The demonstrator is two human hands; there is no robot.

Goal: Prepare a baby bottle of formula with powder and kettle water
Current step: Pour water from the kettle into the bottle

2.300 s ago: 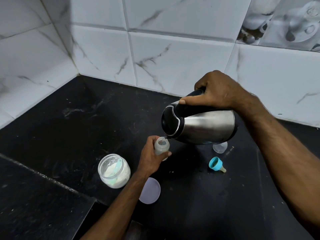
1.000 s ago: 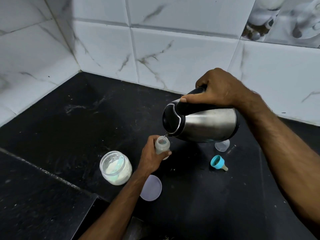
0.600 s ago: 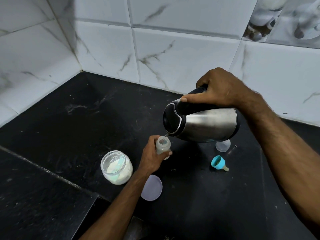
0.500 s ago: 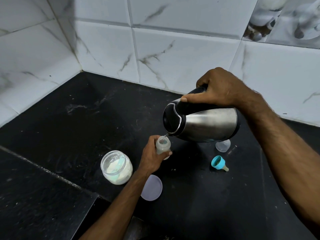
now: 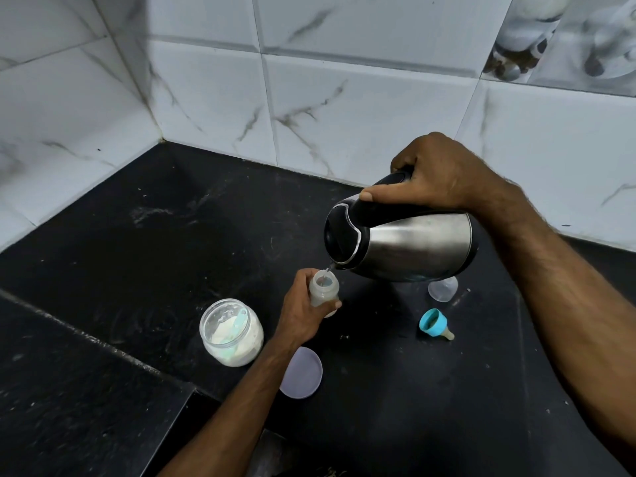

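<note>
baby bottle is the thing being filled here, but taking the black counter from the left: an open glass jar of white formula powder stands with a pale blue-green scoop resting inside it, and its round pale lid lies flat on the counter just to the right and nearer the camera. next comes the left hand, fingers and thumb curled round the body of the small translucent bottle, holding it upright with its open mouth uncovered. a thin stream of water drops into that mouth from the spout of the stainless steel kettle, which is tipped over towards the bottle. the right hand grips the kettle's black handle from above, fingers wrapped round it and the thumb lying along the top. beneath and past the kettle a clear dome cap sits on the counter, and nearer the camera the blue collar with its teat lies on its side, apart from the bottle. so the step in hand looks to be adding the water. how full the bottle is cannot be read from here. next the kettle needs righting gently so the stream stops cleanly without splashing the holding fingers, then setting down, then the teat collar picking up and screwing on.
</note>
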